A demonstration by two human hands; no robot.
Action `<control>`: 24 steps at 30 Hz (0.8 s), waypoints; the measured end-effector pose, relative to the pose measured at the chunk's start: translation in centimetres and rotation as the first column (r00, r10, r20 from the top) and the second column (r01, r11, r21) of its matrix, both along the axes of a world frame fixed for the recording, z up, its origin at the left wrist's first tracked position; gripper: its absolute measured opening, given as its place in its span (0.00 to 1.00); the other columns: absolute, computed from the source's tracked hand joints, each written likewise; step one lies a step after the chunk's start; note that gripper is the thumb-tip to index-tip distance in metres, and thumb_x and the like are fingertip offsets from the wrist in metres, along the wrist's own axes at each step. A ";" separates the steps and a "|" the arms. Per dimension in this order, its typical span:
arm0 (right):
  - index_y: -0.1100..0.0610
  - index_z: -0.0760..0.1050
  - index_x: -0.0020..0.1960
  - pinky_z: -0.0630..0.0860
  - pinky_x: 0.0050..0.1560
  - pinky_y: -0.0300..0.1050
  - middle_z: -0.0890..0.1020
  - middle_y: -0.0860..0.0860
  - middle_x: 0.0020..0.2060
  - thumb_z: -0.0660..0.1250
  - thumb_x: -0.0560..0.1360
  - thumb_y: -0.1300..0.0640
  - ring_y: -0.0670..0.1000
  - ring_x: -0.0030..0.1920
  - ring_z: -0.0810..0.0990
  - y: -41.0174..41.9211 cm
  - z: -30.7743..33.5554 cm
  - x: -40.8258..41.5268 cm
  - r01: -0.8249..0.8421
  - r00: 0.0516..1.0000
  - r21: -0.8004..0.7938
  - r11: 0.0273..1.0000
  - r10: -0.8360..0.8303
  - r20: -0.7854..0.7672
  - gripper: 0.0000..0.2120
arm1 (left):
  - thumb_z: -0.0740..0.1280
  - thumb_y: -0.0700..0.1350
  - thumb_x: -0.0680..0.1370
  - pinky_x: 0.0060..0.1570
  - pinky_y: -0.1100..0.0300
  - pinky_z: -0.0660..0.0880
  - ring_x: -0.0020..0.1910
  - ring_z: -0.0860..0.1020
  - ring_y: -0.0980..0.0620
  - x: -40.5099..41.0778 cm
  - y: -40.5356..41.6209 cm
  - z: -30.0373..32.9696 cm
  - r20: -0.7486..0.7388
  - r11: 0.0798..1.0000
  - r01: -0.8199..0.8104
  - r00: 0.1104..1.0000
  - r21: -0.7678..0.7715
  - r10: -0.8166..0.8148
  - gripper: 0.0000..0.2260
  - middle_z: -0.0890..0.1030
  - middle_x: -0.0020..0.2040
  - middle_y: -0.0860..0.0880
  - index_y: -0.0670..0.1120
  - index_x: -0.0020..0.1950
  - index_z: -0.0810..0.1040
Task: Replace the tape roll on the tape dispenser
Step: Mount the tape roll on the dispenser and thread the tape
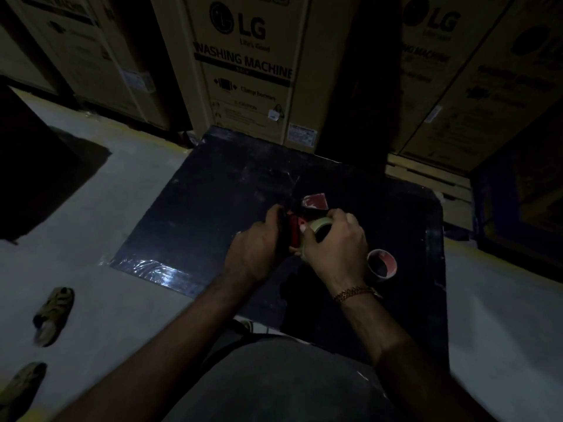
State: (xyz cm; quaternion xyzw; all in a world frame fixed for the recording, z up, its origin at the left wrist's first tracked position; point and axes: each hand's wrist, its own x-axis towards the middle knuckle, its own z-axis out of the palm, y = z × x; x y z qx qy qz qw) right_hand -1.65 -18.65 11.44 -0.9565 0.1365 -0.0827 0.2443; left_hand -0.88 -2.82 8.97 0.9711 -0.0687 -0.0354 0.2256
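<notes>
The scene is dim. A red and black tape dispenser sits over a black board on the floor. My left hand grips its dark handle side. My right hand is wrapped around a pale tape roll pressed against the dispenser. The dispenser's red front flap sticks up beyond my fingers. To the right of my right wrist, a second roll or core with a reddish inside lies on the board. A gold bracelet circles my right wrist.
Tall cardboard washing machine boxes stand close behind the board. Two sandals lie on the pale floor at the left. Wooden pallet slats show at the right. My lap fills the bottom of the view.
</notes>
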 end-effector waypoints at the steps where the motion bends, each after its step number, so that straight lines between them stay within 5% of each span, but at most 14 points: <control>1: 0.57 0.78 0.64 0.79 0.60 0.56 0.80 0.55 0.59 0.74 0.74 0.43 0.58 0.61 0.79 0.1 -0.1 0.0 -0.001 1.000 0.011 1.000 0.000 0.014 0.25 | 0.69 0.63 0.78 0.52 0.43 0.80 0.54 0.83 0.38 0.0 0.0 0.1 0.001 1.000 -0.005 1.000 0.001 0.005 0.38 0.83 0.59 0.42 0.49 0.80 0.57; 5: 0.54 0.82 0.63 0.79 0.62 0.58 0.78 0.52 0.63 0.74 0.74 0.43 0.56 0.66 0.74 0.7 -0.4 -0.4 -0.019 0.998 -0.052 0.998 0.022 0.057 0.22 | 0.69 0.64 0.77 0.51 0.44 0.80 0.53 0.83 0.39 0.0 -0.1 0.2 0.003 0.999 -0.017 1.000 -0.030 0.017 0.37 0.83 0.58 0.43 0.48 0.78 0.59; 13: 0.50 0.83 0.61 0.81 0.54 0.55 0.73 0.51 0.54 0.71 0.74 0.49 0.54 0.59 0.72 1.3 -0.4 -0.2 -0.102 0.995 -0.125 0.987 0.102 -0.006 0.17 | 0.69 0.60 0.79 0.49 0.48 0.79 0.51 0.84 0.41 0.1 0.0 -0.3 0.030 1.000 -0.018 0.999 0.005 0.018 0.35 0.84 0.57 0.43 0.47 0.80 0.59; 24: 0.48 0.83 0.56 0.77 0.63 0.57 0.80 0.51 0.54 0.67 0.78 0.46 0.54 0.60 0.74 1.4 -0.8 1.2 -0.096 0.989 0.048 0.994 0.101 -0.107 0.11 | 0.69 0.60 0.79 0.50 0.47 0.79 0.51 0.84 0.40 0.6 0.4 -1.2 0.002 0.999 0.017 1.000 0.041 -0.017 0.37 0.84 0.57 0.42 0.46 0.81 0.57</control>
